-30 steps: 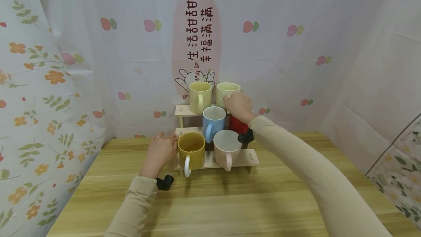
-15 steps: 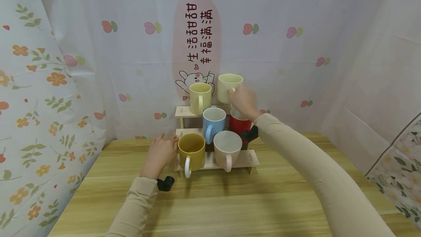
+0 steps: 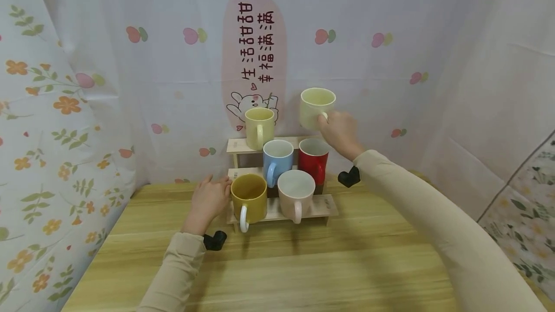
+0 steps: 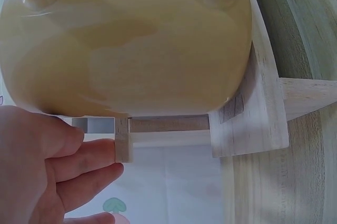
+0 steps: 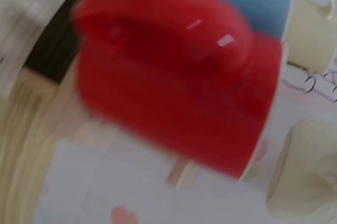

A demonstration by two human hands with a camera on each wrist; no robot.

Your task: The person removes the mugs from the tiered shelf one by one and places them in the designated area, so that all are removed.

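Right hand point(image 3: 341, 133) holds green mug point(image 3: 313, 112); shelf edge point(image 3: 238, 150) apart.

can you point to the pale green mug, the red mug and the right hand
pale green mug point(image 3: 310, 114): head view, front of its body
red mug point(image 3: 310, 162): head view, front of its body
right hand point(image 3: 342, 132): head view, back of the hand

Left hand point(image 4: 52, 166) at edge of wooden rack point(image 4: 255, 129), just beside ochre mug point(image 4: 126, 55).
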